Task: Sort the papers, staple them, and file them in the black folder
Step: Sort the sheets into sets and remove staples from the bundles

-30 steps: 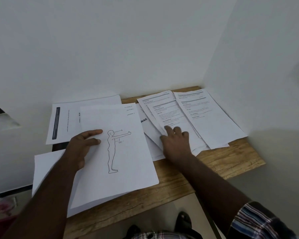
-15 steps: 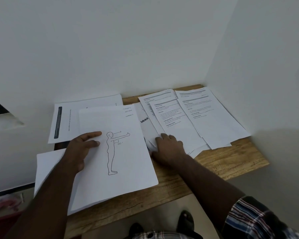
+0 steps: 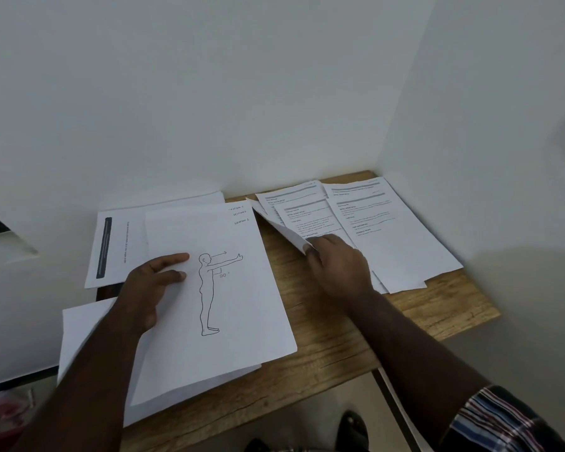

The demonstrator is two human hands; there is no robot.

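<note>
A sheet with a line drawing of a standing figure [image 3: 229, 305] lies on top of a paper pile at the left of the wooden table [image 3: 327, 350]. My left hand [image 3: 150, 285] rests on it with fingers straight. At the right, several printed text sheets [image 3: 392, 236] lie fanned out. My right hand [image 3: 336, 265] pinches the near left edge of that fan and lifts a folded-up sheet [image 3: 284, 233] off the table. A sheet with a dark bar [image 3: 118, 246] lies behind the left pile. No stapler or black folder is clearly visible.
White walls close the table in at the back and right. The table's front edge runs diagonally across the lower middle; below it are the floor and a dark shoe [image 3: 353, 429]. Some left papers overhang the table's left edge.
My right hand has slid its fingers under the left edge of the fanned sheets and raised it, exposing bare wood between the piles. My left hand has stayed on the drawing.
</note>
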